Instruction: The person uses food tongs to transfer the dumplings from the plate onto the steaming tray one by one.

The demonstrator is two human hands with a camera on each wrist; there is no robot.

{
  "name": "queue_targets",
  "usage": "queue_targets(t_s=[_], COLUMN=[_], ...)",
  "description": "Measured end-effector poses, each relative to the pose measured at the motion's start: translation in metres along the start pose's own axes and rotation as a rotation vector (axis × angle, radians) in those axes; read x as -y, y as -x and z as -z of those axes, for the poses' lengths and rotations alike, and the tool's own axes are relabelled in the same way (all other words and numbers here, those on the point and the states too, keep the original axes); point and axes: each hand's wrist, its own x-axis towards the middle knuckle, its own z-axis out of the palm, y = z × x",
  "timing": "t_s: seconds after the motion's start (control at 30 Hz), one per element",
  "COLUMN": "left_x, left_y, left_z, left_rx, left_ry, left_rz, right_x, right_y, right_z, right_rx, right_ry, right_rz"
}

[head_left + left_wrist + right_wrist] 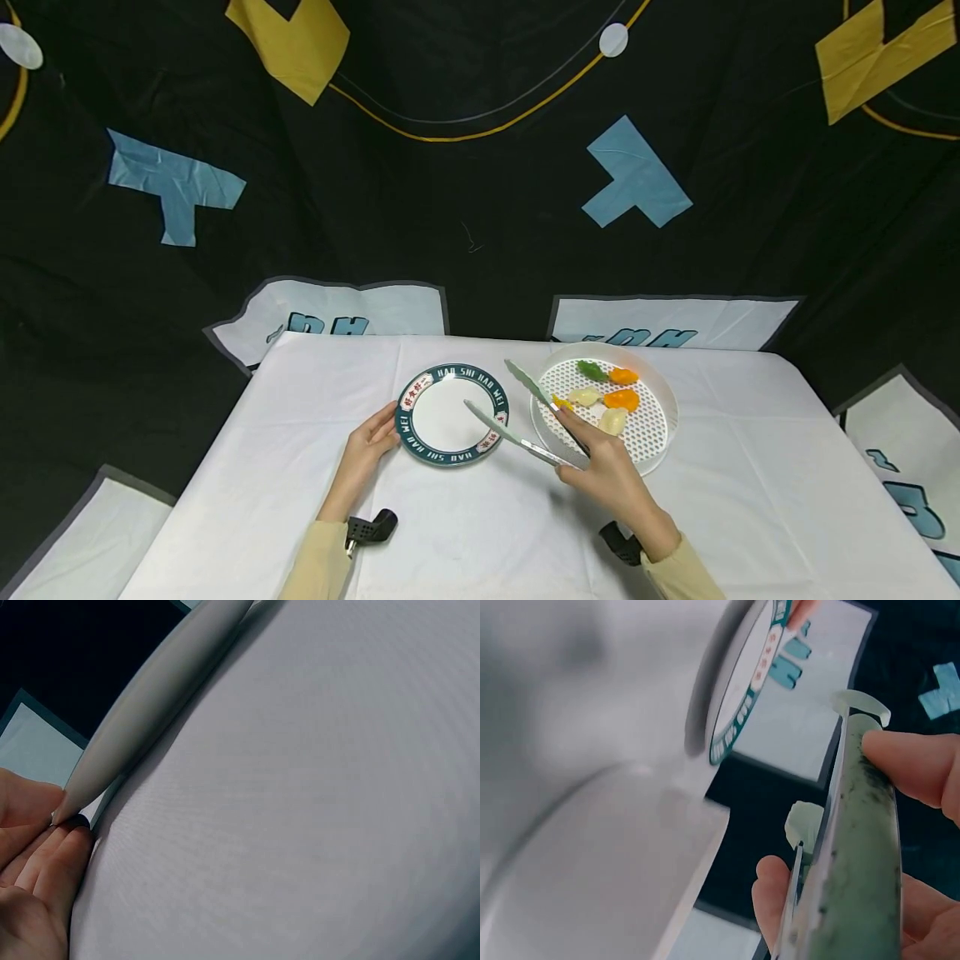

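My left hand [366, 450] pinches the left rim of a round white plate [438, 412] with a dark green lettered border. The left wrist view shows the thumb above that rim and fingers beneath, the plate's pale underside [150, 697] close over the cloth. In my right hand [611, 471] I grip green-tipped tongs [517, 438], their arms spread and nothing between the tips. One tip overlaps the plate, the other the left edge of a round white perforated tray [671, 408]. Thumb and fingers sit on opposite sides of the tongs [859, 862] in the right wrist view.
Inside the tray lie a green piece [592, 371], orange pieces [621, 401], pale dumpling-like pieces [612, 421] and a yellow piece [559, 402] partly behind the tongs. A white cloth covers the table [750, 500]. Behind its far edge hangs a black curtain [420, 217].
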Motion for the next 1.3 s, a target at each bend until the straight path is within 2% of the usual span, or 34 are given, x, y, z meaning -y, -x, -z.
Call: queue_targets(t_s=[0.43,0.67,0.87,1.1,1.3], left_x=[0.0,0.001,0.001,0.0,0.0], left_y=[0.0,-0.001,-0.001,-0.001,-0.001], left_z=[0.001,0.001,0.001,0.0,0.0], left_rx=[0.006,0.001,0.005,0.002,0.002], left_ry=[0.007,0.02,0.022,0.015,0.011], left_rz=[-0.008,0.0,0.001,0.002,0.002], right_x=[0.017,0.017,0.015,0.013,0.013], right_y=[0.0,0.002,0.003,0.005,0.005], right_z=[-0.035,-0.053,-0.062,-0.068,-0.072], right_rx=[0.069,0.098,0.103,0.131,0.152], right_ry=[-0.088,-0.084,-0.087,-0.111,-0.088], right_rz=[-0.044,-0.059,-0.062,-0.108,-0.134])
